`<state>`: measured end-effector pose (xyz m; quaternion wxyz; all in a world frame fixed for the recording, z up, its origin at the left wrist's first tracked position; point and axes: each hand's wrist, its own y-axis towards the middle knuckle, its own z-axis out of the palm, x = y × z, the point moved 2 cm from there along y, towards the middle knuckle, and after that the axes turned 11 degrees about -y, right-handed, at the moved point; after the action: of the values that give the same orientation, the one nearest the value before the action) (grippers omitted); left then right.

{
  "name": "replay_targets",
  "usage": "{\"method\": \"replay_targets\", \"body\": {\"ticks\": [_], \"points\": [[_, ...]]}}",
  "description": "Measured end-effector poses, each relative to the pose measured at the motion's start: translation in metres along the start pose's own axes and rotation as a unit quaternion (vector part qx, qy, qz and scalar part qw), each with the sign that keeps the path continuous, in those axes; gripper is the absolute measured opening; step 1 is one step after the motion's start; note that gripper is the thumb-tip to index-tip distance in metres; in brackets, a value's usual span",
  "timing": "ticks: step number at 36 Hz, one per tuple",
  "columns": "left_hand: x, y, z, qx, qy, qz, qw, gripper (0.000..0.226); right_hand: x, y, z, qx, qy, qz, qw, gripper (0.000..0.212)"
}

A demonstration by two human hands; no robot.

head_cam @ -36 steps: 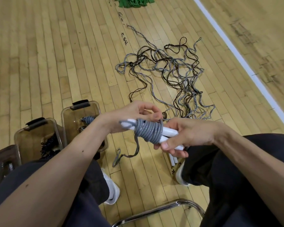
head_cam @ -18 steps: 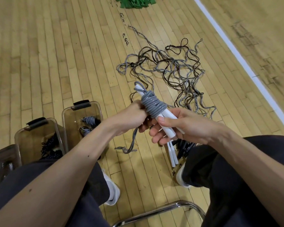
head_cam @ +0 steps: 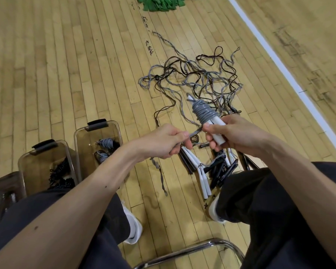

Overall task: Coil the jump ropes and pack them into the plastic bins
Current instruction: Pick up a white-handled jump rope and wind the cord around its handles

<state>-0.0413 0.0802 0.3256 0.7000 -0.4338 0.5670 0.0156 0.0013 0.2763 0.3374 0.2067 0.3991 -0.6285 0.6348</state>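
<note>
Right hand (head_cam: 233,135) grips white handles of grey jump rope (head_cam: 204,112), coil standing above its fingers. Left hand (head_cam: 163,141), just beside, pinches the rope's loose tail. Tangled ropes (head_cam: 198,78) lie on floor beyond; two plastic bins (head_cam: 97,131) at floor's left.

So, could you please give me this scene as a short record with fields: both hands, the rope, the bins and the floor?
left hand: pinches the grey tail coming off the coil
right hand: holds the white handles just below the coil
coil: grey rope wound round the handles, pointing up and away
grey-rope bin: open, holds coiled grey ropes
black-rope bin: open, holds black ropes
tangle: grey and black ropes, uncoiled, on the floor
loose handles: white and black, lying by the feet
</note>
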Motion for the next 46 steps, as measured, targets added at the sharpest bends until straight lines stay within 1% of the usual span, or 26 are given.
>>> {"method": "replay_targets", "body": {"ticks": [3, 7, 11, 17, 21, 26, 33, 38, 43, 45, 46], "points": [[-0.001, -0.001, 0.000, -0.016, 0.059, 0.032, 0.998, 0.040, -0.001, 0.002, 0.002, -0.005, -0.015, 0.015, 1.000, 0.016], [0.000, -0.004, -0.001, -0.033, 0.194, 0.077, 0.978, 0.037, -0.006, 0.006, 0.007, 0.013, -0.060, 0.046, 0.997, 0.021], [0.001, -0.008, 0.000, -0.032, 0.302, 0.106, 0.947, 0.032, -0.013, 0.009, 0.013, 0.062, -0.136, 0.079, 0.986, 0.021], [0.000, -0.010, 0.002, -0.009, 0.363, 0.146, 0.920, 0.028, -0.019, 0.007, 0.026, 0.158, -0.223, 0.089, 0.958, 0.018], [-0.001, -0.010, 0.002, -0.003, 0.356, 0.167, 0.919, 0.026, -0.019, 0.005, 0.033, 0.205, -0.251, 0.098, 0.941, 0.022], [0.000, -0.010, 0.004, 0.010, 0.342, 0.177, 0.923, 0.023, -0.017, 0.002, 0.039, 0.244, -0.286, 0.089, 0.922, 0.029], [0.000, -0.009, 0.004, 0.005, 0.318, 0.206, 0.925, 0.024, -0.019, 0.001, 0.046, 0.254, -0.322, 0.051, 0.910, 0.033], [0.003, -0.007, 0.008, 0.008, 0.306, 0.212, 0.928, 0.025, -0.027, 0.004, 0.052, 0.259, -0.327, 0.057, 0.907, 0.024], [0.005, -0.003, 0.007, 0.015, 0.265, 0.229, 0.936, 0.015, -0.028, 0.005, 0.050, 0.268, -0.330, 0.044, 0.904, 0.042], [0.003, -0.004, 0.006, 0.016, 0.254, 0.233, 0.938, 0.010, -0.024, 0.002, 0.049, 0.274, -0.318, 0.035, 0.907, 0.043], [0.002, -0.004, 0.005, 0.011, 0.239, 0.229, 0.944, 0.011, -0.020, 0.000, 0.049, 0.279, -0.307, 0.033, 0.909, 0.040]]}}
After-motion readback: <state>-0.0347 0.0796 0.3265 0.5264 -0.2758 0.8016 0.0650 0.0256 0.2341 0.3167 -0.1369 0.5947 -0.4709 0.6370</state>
